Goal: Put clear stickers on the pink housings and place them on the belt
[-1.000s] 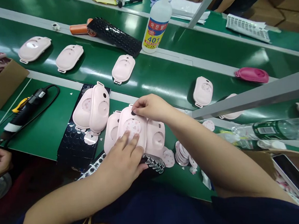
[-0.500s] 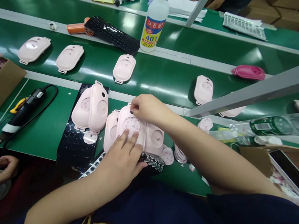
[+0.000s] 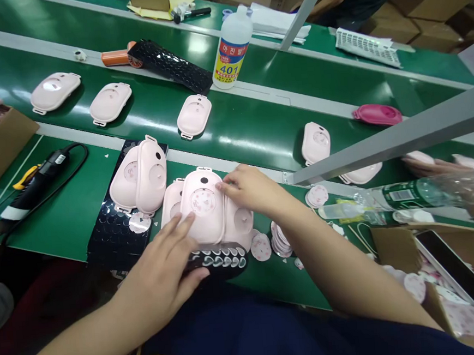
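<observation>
A pale pink plastic shell (image 3: pixel 199 224) lies on top of other shells at the near edge of the green bench. It carries a round patterned sticker (image 3: pixel 203 201) and a small black dot (image 3: pixel 204 180) near its top. My right hand (image 3: pixel 252 190) pinches the shell's right edge with curled fingers. My left hand (image 3: pixel 162 271) lies flat with its fingers stretched out. Its fingertips touch the shell's lower left side, and the palm rests over a black strip of small pads (image 3: pixel 225 258).
Two more pink shells (image 3: pixel 142 176) sit on a black pad sheet (image 3: pixel 114 236) at left. Round stickers (image 3: pixel 281 239) are piled beside my right arm. Several shells ride the conveyor (image 3: pixel 257 126). A 401 bottle (image 3: pixel 229 47), a corded tool (image 3: pixel 36 179), a lying water bottle (image 3: pixel 386 198) and a cardboard box (image 3: pixel 390 242) stand around.
My right hand moved from the shell's top to its right edge, uncovering the black dot. My left hand slid down and left off the round sticker. The view tilted slightly.
</observation>
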{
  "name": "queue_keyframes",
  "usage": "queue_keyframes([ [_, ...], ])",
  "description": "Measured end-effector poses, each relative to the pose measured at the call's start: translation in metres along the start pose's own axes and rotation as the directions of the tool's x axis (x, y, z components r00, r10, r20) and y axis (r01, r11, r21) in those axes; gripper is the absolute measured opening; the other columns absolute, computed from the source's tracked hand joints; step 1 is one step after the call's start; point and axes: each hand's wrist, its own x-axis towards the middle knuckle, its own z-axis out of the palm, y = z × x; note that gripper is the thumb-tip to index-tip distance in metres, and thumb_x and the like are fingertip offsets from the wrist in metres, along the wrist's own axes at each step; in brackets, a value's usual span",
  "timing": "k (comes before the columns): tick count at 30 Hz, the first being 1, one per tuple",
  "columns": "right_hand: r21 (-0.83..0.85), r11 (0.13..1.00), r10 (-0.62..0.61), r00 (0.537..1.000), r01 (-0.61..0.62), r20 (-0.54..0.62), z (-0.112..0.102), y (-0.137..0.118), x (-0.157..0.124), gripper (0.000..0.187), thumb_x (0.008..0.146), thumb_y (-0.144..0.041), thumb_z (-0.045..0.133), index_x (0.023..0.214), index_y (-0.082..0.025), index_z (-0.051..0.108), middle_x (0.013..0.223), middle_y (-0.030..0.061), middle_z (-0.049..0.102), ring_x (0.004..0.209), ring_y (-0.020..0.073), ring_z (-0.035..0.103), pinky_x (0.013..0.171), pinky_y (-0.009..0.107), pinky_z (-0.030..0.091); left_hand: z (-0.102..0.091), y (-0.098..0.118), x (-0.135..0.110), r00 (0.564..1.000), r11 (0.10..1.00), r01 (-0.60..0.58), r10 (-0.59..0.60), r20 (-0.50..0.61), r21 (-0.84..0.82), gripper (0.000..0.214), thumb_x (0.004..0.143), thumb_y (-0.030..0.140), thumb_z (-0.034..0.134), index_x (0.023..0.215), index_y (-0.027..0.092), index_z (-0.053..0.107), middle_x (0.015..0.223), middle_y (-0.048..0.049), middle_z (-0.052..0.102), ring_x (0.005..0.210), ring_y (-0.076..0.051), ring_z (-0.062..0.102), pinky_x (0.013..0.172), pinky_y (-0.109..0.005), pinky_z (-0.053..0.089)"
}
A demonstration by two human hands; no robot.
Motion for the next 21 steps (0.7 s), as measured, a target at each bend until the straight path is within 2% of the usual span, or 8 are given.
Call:
queue_keyframes([
  [3, 0.03, 0.999, 0.033, 0.999, -0.033, -0.01, 0.01, -0.004, -0.001, 0.037, 0.09, -0.054, 0.055, 0.09, -0.021, 0.072, 0.11, 0.0134, 0.062, 0.112, 0.0356, 0.055, 0.094, 0.056, 0.044, -0.003, -0.003, -0.006, 0.997, 0.998, 0.058, -0.057, 0.059, -0.012, 0.032, 0.099, 0.042, 0.041, 0.12, 0.019, 0.047, 0.14, -0.0151, 0.055, 0.125, -0.03, 0.059, 0.093, -0.049, 0.06],
  [5, 0.265, 0.963, 0.062, 0.997, -0.049, -0.039, 0.012, -0.011, -0.002, 0.031, 0.084, -0.047, 0.066, 0.099, -0.021, 0.068, 0.119, 0.0123, 0.062, 0.117, 0.0338, 0.054, 0.096, 0.054, 0.046, -0.002, -0.003, -0.005, 0.994, 0.997, 0.047, -0.042, 0.103, -0.054, 0.029, 0.1, 0.042, 0.039, 0.117, 0.021, 0.046, 0.138, -0.0132, 0.057, 0.123, -0.026, 0.061, 0.093, -0.045, 0.061],
  [9, 0.846, 0.531, 0.005, 0.998, -0.049, 0.055, -0.001, -0.01, 0.002, 0.03, 0.079, -0.032, 0.07, 0.105, -0.019, 0.06, 0.106, 0.0089, 0.069, 0.095, 0.0227, 0.066, 0.081, 0.04, 0.056, 0.0, -0.002, -0.001, 0.994, 0.993, 0.018, -0.005, 0.111, -0.119, 0.021, 0.101, 0.04, 0.037, 0.109, 0.023, 0.046, 0.142, -0.0104, 0.054, 0.125, -0.021, 0.059, 0.097, -0.039, 0.059],
  [12, 0.966, 0.254, 0.11, 0.991, 0.046, -0.076, -0.019, 0.015, 0.024, 0.025, 0.078, -0.026, 0.07, 0.099, -0.019, 0.059, 0.095, 0.0041, 0.07, 0.082, 0.0181, 0.067, 0.074, 0.035, 0.058, -0.001, -0.005, 0.002, 0.993, 0.997, 0.005, 0.005, 0.114, -0.083, 0.025, 0.1, 0.042, 0.038, 0.113, 0.022, 0.047, 0.137, -0.0101, 0.058, 0.121, -0.022, 0.062, 0.095, -0.041, 0.06],
  [14, 0.973, 0.163, 0.308, 0.928, 0.166, -0.21, -0.029, 0.04, 0.05, 0.016, 0.083, -0.023, 0.065, 0.097, -0.019, 0.057, 0.094, 0.002, 0.069, 0.083, 0.0161, 0.067, 0.075, 0.034, 0.058, -0.001, -0.007, 0.004, 0.989, 0.998, 0.035, -0.026, 0.148, -0.059, 0.029, 0.1, 0.044, 0.038, 0.114, 0.021, 0.049, 0.136, -0.01, 0.059, 0.121, -0.025, 0.062, 0.095, -0.045, 0.059],
  [16, 0.964, 0.146, 0.518, 0.813, 0.222, -0.266, -0.033, 0.067, 0.079, 0.011, 0.088, -0.019, 0.058, 0.099, -0.02, 0.055, 0.098, 0.0011, 0.068, 0.086, 0.0139, 0.068, 0.076, 0.031, 0.058, 0.0, -0.009, 0.008, 0.972, 0.994, 0.096, -0.083, 0.218, -0.048, 0.034, 0.099, 0.047, 0.039, 0.115, 0.02, 0.051, 0.138, -0.0104, 0.058, 0.124, -0.027, 0.06, 0.097, -0.048, 0.058],
  [18, 0.962, 0.23, 0.671, 0.693, 0.144, -0.264, -0.031, 0.09, 0.105, 0.014, 0.092, -0.017, 0.052, 0.106, -0.02, 0.053, 0.105, 0.0025, 0.068, 0.086, 0.0129, 0.068, 0.074, 0.03, 0.059, 0.002, -0.008, 0.011, 0.947, 0.987, 0.157, -0.139, 0.289, -0.04, 0.038, 0.098, 0.049, 0.041, 0.118, 0.019, 0.052, 0.139, -0.0112, 0.057, 0.125, -0.028, 0.058, 0.1, -0.05, 0.056],
  [21, 0.916, 0.397, 0.745, 0.602, -0.053, -0.288, -0.021, 0.114, 0.128, 0.021, 0.094, -0.018, 0.045, 0.114, -0.017, 0.053, 0.109, 0.0089, 0.066, 0.089, 0.0163, 0.069, 0.07, 0.031, 0.06, 0.005, -0.005, 0.014, 0.924, 0.982, 0.186, -0.165, 0.344, -0.027, 0.044, 0.097, 0.048, 0.045, 0.128, 0.016, 0.049, 0.137, -0.0126, 0.058, 0.125, -0.028, 0.058, 0.103, -0.051, 0.054],
])
